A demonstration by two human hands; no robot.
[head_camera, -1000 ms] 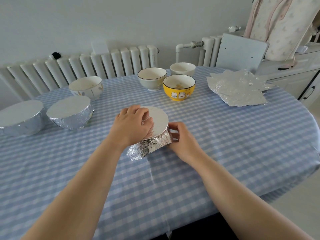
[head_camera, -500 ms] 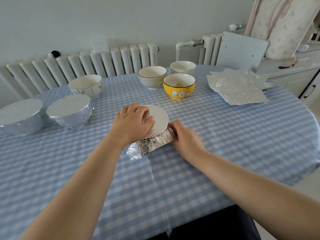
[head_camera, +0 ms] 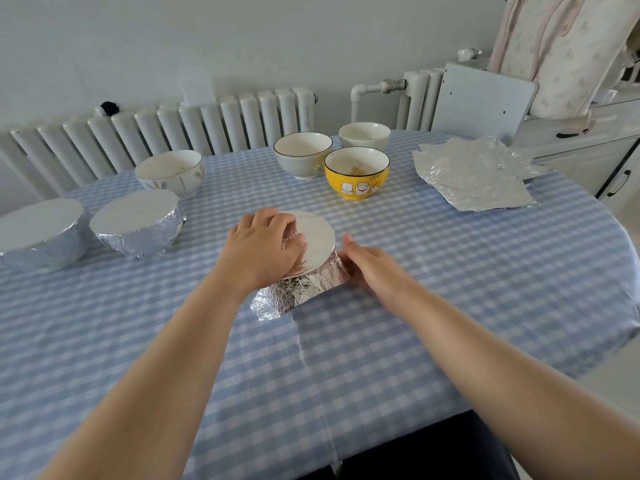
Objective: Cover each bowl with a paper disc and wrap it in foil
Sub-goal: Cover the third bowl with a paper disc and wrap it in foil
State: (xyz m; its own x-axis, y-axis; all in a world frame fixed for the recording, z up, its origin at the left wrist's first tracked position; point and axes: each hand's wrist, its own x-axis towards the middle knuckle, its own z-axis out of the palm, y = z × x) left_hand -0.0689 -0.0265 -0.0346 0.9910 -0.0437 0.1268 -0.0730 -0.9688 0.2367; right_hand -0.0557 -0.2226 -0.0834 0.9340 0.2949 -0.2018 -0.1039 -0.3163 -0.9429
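A bowl sits mid-table under a white paper disc (head_camera: 317, 239), with crinkled foil (head_camera: 304, 289) pulled up round its near side. My left hand (head_camera: 261, 247) lies over the disc's left part, fingers curled down on a fold of foil at the rim. My right hand (head_camera: 372, 268) presses flat against the foil on the bowl's right side. Two foil-wrapped bowls (head_camera: 136, 225) (head_camera: 38, 237) stand at the left. Four uncovered bowls stand further back: a yellow one (head_camera: 356, 174), a grey one (head_camera: 303, 154), a small white one (head_camera: 363, 135) and a patterned white one (head_camera: 169, 171).
A stack of loose foil sheets (head_camera: 474, 174) lies at the back right of the checked tablecloth (head_camera: 450, 271). Radiators run along the wall behind. A cabinet and a high chair stand at the far right.
My right hand has slid a little along the bowl's right side, its fingers straightening against the foil. My left hand has stayed on the disc.
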